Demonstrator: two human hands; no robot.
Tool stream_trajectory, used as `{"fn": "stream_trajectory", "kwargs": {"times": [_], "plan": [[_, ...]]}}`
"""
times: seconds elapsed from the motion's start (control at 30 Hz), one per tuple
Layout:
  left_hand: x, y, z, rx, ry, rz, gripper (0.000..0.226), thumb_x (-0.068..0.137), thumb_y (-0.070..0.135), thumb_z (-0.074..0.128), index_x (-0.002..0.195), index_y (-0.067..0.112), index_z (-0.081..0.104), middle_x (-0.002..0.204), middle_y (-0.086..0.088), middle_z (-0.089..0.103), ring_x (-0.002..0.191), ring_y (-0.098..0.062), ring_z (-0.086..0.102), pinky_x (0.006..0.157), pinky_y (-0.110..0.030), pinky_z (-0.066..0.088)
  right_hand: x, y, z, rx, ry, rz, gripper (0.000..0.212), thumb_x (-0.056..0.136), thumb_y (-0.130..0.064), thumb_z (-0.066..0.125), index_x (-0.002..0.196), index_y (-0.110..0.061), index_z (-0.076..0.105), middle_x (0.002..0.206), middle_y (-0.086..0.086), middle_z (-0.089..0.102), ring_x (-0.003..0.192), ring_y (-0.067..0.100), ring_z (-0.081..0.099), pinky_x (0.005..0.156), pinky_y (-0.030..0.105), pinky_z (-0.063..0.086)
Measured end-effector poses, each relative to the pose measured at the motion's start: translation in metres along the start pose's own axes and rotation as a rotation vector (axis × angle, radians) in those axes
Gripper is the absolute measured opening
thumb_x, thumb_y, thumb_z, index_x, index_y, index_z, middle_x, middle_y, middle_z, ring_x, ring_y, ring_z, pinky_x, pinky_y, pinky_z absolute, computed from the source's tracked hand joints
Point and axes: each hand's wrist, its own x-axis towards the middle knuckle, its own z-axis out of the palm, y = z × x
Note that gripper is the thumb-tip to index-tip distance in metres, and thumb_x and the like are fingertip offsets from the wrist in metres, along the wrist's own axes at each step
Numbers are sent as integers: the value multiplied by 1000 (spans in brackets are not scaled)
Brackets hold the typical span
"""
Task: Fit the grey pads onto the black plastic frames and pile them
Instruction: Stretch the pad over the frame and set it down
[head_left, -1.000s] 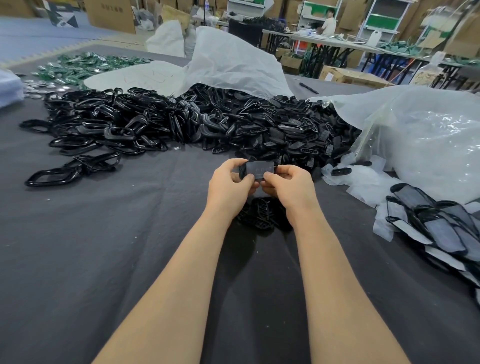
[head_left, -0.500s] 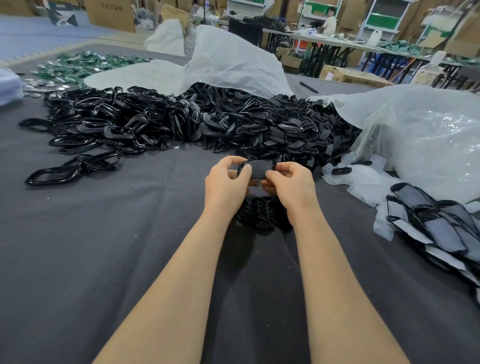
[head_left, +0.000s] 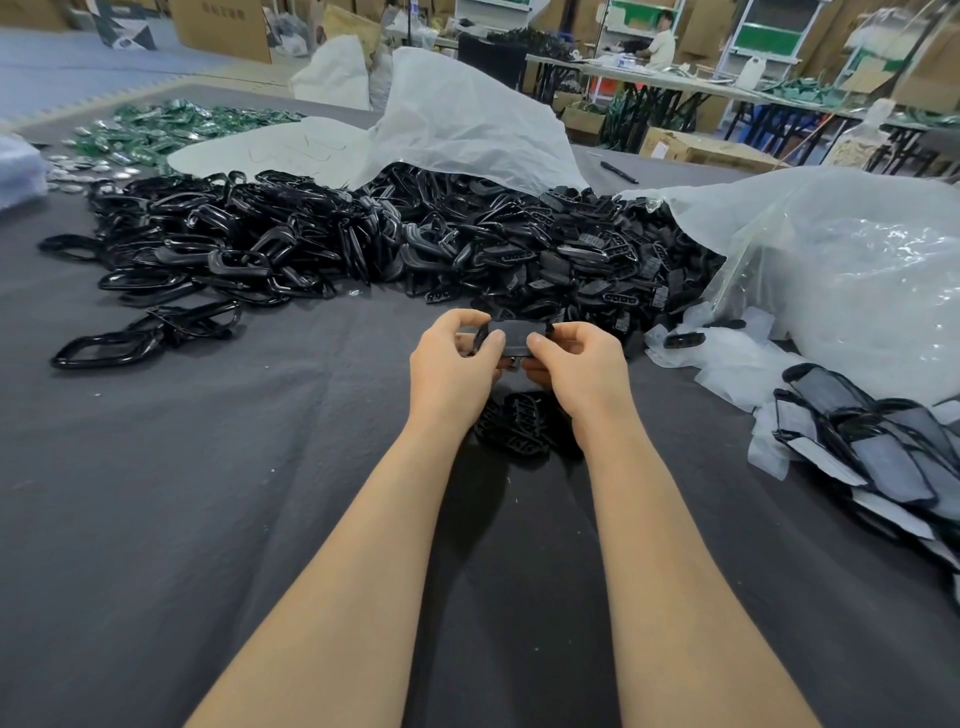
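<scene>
At centre frame, the left hand (head_left: 451, 364) and right hand (head_left: 576, 366) pinch one black frame with its grey pad (head_left: 514, 336) between curled fingers, above a small pile of frames (head_left: 524, 423) on the dark tabletop (head_left: 208, 467).

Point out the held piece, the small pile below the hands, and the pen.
held piece (head_left: 514, 335): head view, its dark top face.
small pile (head_left: 519, 426): head view, its ribbed top.
pen (head_left: 619, 173): head view, middle of barrel.

A dark cloth-covered surface (head_left: 208, 493) carries a far heap of black frames (head_left: 363, 244). Padded frames (head_left: 883, 447) lie right, a small frame pile (head_left: 519, 423) near centre.
</scene>
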Motion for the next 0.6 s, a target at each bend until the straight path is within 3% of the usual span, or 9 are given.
{"fn": "stream_trajectory", "kwargs": {"times": [0.13, 0.2, 0.33, 0.5, 0.6], "plan": [[0, 0, -1, 33, -1, 17, 27, 93, 8, 59, 87, 34, 53, 84, -4, 69, 79, -15, 69, 84, -38, 58, 1, 1, 1, 19, -4, 22, 8, 90, -10, 64, 98, -9, 61, 81, 3, 67, 69, 12, 66, 67, 24, 56], [0, 0, 0, 48, 4, 22, 27, 93, 8, 59, 88, 34, 53, 83, -4, 70, 79, -15, 69, 83, -37, 57, 0, 1, 2, 11, -12, 19, 6, 89, -10, 64, 91, -14, 60, 81, 3, 66, 71, 13, 66, 69, 26, 56], [1, -1, 0, 53, 4, 26, 19, 93, 10, 59, 97, 28, 56, 85, -3, 69, 82, -16, 69, 84, -36, 57, 1, 0, 2, 5, -13, 7, 17, 90, -8, 63, 82, -21, 56, 80, 2, 66, 70, 13, 66, 68, 26, 56], [1, -2, -1, 58, -28, 11, 22, 92, 15, 62, 108, 27, 56, 84, -3, 70, 82, -16, 69, 74, -24, 53, 1, 1, 0, 44, -4, 12, 15, 90, -7, 63, 84, -19, 57, 79, 3, 67, 66, 10, 66, 65, 23, 55], [1, -3, 1, 68, -32, 11, 22, 92, 14, 61, 110, 27, 55, 78, -2, 72, 74, -8, 69, 74, -25, 53, 1, 2, -1, 53, 4, 22, 8, 91, -7, 62, 90, -15, 59, 80, 4, 67, 66, 10, 66, 66, 24, 55]]}}
